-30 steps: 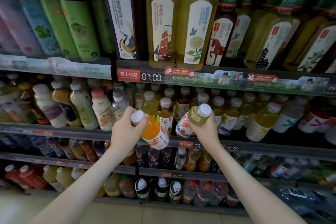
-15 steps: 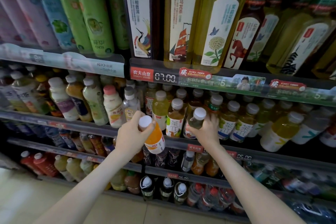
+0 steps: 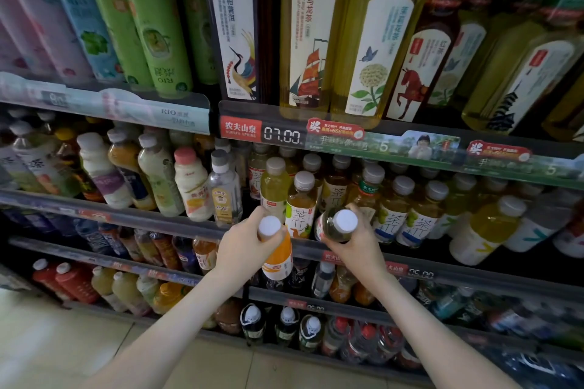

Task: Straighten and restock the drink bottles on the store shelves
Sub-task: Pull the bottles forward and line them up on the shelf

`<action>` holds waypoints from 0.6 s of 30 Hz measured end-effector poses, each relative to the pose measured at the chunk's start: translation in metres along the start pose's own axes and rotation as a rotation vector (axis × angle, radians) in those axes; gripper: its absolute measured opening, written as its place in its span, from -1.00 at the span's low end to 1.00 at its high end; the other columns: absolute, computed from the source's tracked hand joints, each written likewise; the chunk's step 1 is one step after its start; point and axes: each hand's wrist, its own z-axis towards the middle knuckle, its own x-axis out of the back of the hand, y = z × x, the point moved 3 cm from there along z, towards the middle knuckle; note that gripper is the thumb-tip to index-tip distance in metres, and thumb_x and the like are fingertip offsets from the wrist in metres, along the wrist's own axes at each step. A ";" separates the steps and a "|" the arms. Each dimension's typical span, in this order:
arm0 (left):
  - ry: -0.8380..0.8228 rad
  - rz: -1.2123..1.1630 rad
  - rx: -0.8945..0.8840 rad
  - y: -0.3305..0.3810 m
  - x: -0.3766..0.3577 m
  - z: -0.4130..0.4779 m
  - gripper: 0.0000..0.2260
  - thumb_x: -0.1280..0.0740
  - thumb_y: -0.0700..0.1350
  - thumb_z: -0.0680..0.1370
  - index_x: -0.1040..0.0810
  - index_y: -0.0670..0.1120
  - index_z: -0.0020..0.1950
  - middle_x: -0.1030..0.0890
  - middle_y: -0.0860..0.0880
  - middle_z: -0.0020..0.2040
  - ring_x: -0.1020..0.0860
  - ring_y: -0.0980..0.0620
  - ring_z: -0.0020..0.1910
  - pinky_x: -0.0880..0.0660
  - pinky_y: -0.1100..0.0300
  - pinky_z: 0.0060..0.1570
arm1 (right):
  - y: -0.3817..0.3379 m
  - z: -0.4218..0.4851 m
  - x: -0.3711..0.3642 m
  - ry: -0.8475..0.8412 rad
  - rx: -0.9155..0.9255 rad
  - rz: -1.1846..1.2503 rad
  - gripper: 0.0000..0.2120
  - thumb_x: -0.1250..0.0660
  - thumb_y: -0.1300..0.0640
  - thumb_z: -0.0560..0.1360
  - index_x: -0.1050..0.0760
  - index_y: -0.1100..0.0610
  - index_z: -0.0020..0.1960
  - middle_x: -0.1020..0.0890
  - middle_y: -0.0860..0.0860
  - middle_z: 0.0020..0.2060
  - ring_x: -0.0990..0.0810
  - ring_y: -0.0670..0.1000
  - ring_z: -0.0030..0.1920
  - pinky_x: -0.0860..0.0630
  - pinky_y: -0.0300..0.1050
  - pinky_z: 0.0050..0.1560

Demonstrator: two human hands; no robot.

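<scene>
Store shelves (image 3: 126, 218), several tiers, packed with drinks. Top tier: tall tea bottles (image 3: 311, 41) at right, green and pink cans (image 3: 158, 41) at left. Middle tier: rows of small capped bottles (image 3: 395, 199). Left hand (image 3: 241, 246) grips orange juice bottle (image 3: 279, 257) just under white cap, held in front of middle shelf edge. Right hand (image 3: 363, 246) wraps round pale tea bottle (image 3: 330, 227), tipped with cap toward camera, at front of middle tier, just beside tea row. Price tag (image 3: 281, 136) under top tier reads 07.00.

The tall tea bottles (image 3: 313, 41) lose their caps at the top edge, and the lower-right bottles (image 3: 455, 303) blur.
</scene>
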 end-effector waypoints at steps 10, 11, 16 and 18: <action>0.097 -0.039 0.042 0.032 -0.009 -0.029 -0.80 -0.33 0.14 0.51 -0.40 0.06 -0.09 -0.47 0.06 -0.41 -0.47 0.14 -0.39 -0.29 0.24 -0.45 | -0.006 -0.005 0.031 0.116 0.059 0.246 -0.58 -0.56 0.12 0.32 -0.37 -0.16 -0.06 -0.55 -0.09 -0.06 -0.49 -0.29 -0.04 -0.35 -0.54 -0.11; 0.109 -0.048 0.066 0.035 -0.008 -0.033 -0.81 -0.33 0.14 0.51 -0.40 0.07 -0.08 -0.45 0.08 -0.42 -0.46 0.15 -0.41 -0.26 0.27 -0.46 | -0.005 -0.005 0.033 0.116 0.078 0.251 -0.59 -0.56 0.12 0.32 -0.37 -0.16 -0.07 -0.56 -0.07 -0.05 -0.49 -0.27 -0.04 -0.34 -0.54 -0.11; 0.192 -0.078 0.168 0.045 -0.011 -0.058 -0.82 -0.34 0.11 0.52 -0.42 0.05 -0.06 -0.41 0.09 -0.48 -0.43 0.19 -0.48 -0.24 0.35 -0.51 | 0.007 -0.003 0.038 0.028 0.079 0.255 -0.40 -0.58 0.12 0.30 -0.40 0.06 0.26 -0.47 -0.06 0.14 -0.41 -0.16 0.11 -0.21 -0.57 -0.03; 0.221 -0.079 0.224 0.045 -0.011 -0.068 -0.81 -0.34 0.12 0.52 -0.42 0.05 -0.05 -0.45 0.07 -0.44 -0.44 0.17 -0.44 -0.25 0.33 -0.47 | 0.006 0.001 0.038 0.026 0.101 0.251 -0.43 -0.58 0.13 0.30 -0.41 0.09 0.23 -0.47 -0.06 0.11 -0.40 -0.15 0.12 -0.19 -0.55 -0.01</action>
